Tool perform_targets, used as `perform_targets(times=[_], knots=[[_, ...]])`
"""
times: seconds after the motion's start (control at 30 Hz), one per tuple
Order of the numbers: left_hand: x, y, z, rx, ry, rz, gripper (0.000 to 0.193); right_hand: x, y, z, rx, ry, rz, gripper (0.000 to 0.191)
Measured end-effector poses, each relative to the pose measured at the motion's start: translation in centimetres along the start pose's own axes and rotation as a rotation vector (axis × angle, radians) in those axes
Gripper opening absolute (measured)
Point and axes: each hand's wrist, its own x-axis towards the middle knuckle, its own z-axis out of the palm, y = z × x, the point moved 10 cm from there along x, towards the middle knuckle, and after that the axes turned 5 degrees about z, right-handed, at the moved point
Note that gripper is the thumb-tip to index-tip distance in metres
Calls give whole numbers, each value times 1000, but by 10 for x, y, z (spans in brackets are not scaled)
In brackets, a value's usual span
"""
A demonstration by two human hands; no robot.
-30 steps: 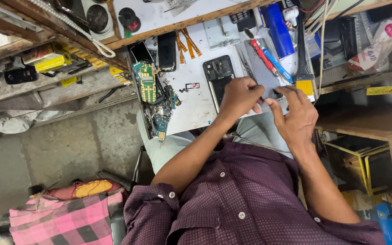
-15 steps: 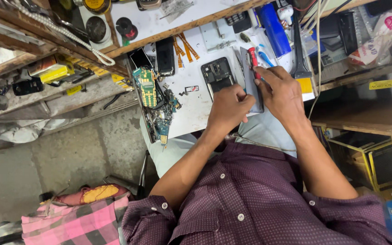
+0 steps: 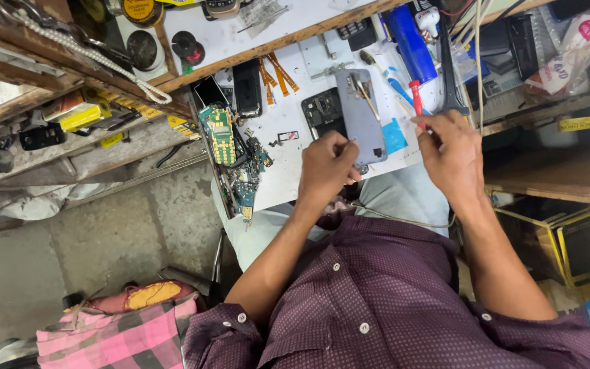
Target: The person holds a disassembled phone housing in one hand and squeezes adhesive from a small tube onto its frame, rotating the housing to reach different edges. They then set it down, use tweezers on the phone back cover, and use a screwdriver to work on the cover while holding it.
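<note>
While the left hand (image 3: 328,164) pinches tweezers (image 3: 362,96) and the right hand (image 3: 449,154) grips a red screwdriver (image 3: 416,96), a cluttered white worktop (image 3: 288,171) overhangs the concrete floor (image 3: 69,253).

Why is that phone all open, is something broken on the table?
Yes, some things lie in pieces. An opened phone shows its insides, with a grey back panel loose beside it. The left hand rests by them; the right hand holds a red screwdriver. Bare green circuit boards lie heaped at the table's left edge.
</note>
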Motion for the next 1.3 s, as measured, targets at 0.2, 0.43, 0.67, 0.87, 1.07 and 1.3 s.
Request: perform_targets(times=[0.2, 0.43, 0.67, 0.87, 1.07, 1.3], knots=[[-3, 4, -13, 8, -2, 47, 22, -6, -20, 5, -98, 47, -187, 15], [-8, 7, 4, -10, -41, 81, 21, 19, -34, 14, -11, 116, -122, 20], [-15, 17, 10, 44, -77, 201, 20, 28, -44, 33, -30, 131, -139, 8], [-10, 3, 1, -26, -10, 129, 19, 24, -28, 10, 185, 173, -60, 8], [-6, 1, -15, -76, 36, 138, 16, 30, -13, 5, 46, 129, -9, 9], [-9, 4, -38, -141, 97, 182, 20, 29, -13, -10, -49, 155, -76, 5]])
